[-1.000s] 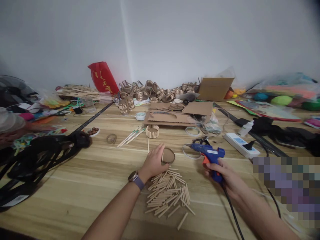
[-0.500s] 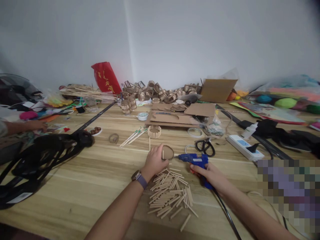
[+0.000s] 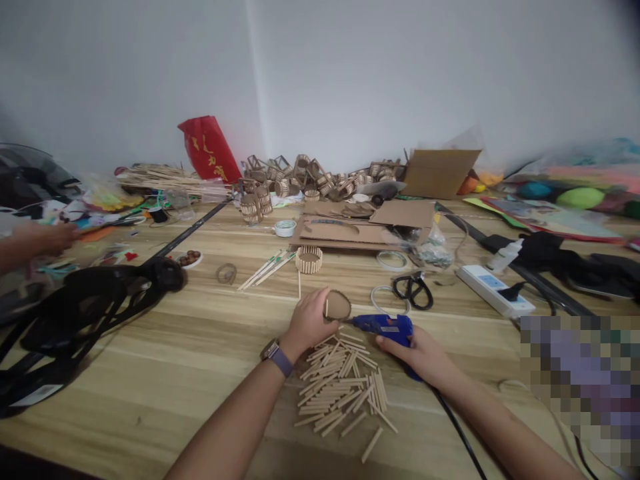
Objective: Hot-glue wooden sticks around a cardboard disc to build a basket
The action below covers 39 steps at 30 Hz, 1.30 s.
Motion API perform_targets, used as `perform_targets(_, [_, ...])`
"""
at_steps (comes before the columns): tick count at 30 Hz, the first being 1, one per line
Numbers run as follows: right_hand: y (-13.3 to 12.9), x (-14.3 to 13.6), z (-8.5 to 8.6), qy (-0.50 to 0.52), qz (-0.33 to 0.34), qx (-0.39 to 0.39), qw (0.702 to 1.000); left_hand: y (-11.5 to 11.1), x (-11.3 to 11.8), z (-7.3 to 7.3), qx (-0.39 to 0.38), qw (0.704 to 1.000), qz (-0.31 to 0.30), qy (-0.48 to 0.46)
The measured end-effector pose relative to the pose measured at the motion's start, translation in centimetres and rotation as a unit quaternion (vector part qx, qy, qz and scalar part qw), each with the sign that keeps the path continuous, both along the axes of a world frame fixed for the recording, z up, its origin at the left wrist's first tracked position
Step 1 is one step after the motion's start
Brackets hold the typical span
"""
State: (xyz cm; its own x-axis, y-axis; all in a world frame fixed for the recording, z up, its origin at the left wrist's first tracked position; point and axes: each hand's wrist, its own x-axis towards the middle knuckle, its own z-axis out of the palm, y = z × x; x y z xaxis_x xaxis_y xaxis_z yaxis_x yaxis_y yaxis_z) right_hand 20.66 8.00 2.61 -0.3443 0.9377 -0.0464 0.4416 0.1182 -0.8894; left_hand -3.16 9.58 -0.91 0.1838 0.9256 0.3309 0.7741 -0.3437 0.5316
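Note:
My left hand (image 3: 313, 320) is closed on the left edge of a round cardboard disc (image 3: 339, 307), which it holds tilted above the table. A short wooden stick stands at the disc's rim beside my fingers. My right hand (image 3: 420, 353) grips a blue hot glue gun (image 3: 387, 327), its nozzle pointing left at the disc's lower right edge; whether the tip touches cannot be made out. Just below both hands lies a heap of short wooden sticks (image 3: 340, 387). A small round basket of upright sticks (image 3: 309, 260) stands beyond my left hand.
Scissors (image 3: 413, 291) and a tape ring lie past the glue gun. Cardboard sheets (image 3: 335, 233) and finished stick pieces (image 3: 303, 177) fill the back. A white power strip (image 3: 495, 291) is at right. A black strapped object (image 3: 95, 313) and another person's hand (image 3: 43, 240) are at left.
The glue gun and my right hand have shifted slightly down, and the disc has turned a little more toward me. The other person's hand at left has moved toward the left and is blurred.

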Motion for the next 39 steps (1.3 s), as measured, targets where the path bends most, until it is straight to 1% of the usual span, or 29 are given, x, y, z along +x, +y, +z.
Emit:
perform_targets(3, [-0.1,0.7,0.0,-0.007,-0.012,-0.009,1.0,-0.4,-0.1,0.2,-0.005,1.0,-0.026,0.002])
perform_targets(6, [0.1,1.5,-0.4,0.007,-0.022,-0.026,0.999,-0.9,-0.2,0.5,-0.007,0.999,-0.052,0.013])
perform_targets(10, [0.5,2.1,-0.7,0.027,-0.028,-0.052,0.998,-1.6,-0.1,1.0,-0.02,0.997,-0.065,0.03])
perform_targets(15, [0.3,2.0,0.1,0.029,-0.012,-0.062,0.998,-2.3,0.3,1.7,-0.06,0.992,-0.093,0.059])
perform_targets(20, [0.2,2.0,0.6,0.034,0.007,-0.051,0.998,-2.9,0.5,2.2,-0.053,0.988,-0.121,0.077])
perform_targets(26, [0.3,2.2,0.3,0.04,0.01,-0.061,0.997,-2.8,0.2,2.1,-0.063,0.987,-0.135,0.059])
perform_targets(28, [0.3,2.1,0.4,0.044,0.009,-0.065,0.997,-2.4,0.2,2.0,-0.062,0.989,-0.125,0.046])
perform_targets(30, [0.2,2.1,0.5,0.052,0.002,-0.07,0.996,-1.8,0.2,1.9,-0.059,0.992,-0.103,0.038])
perform_targets(33, [0.1,2.1,0.6,0.074,-0.018,-0.078,0.994,-1.4,0.2,2.0,-0.038,0.995,-0.086,0.024])
perform_targets(35, [0.1,2.2,0.6,0.081,-0.03,-0.087,0.992,-2.0,0.0,2.3,0.01,0.995,-0.097,-0.003])
perform_targets(37, [0.2,2.3,0.5,0.082,-0.041,-0.097,0.991,-3.1,-0.2,2.7,0.061,0.989,-0.127,-0.037])
perform_targets(39, [0.3,2.4,0.3,0.084,-0.051,-0.105,0.99,-4.6,-0.4,3.1,0.059,0.979,-0.191,-0.032])
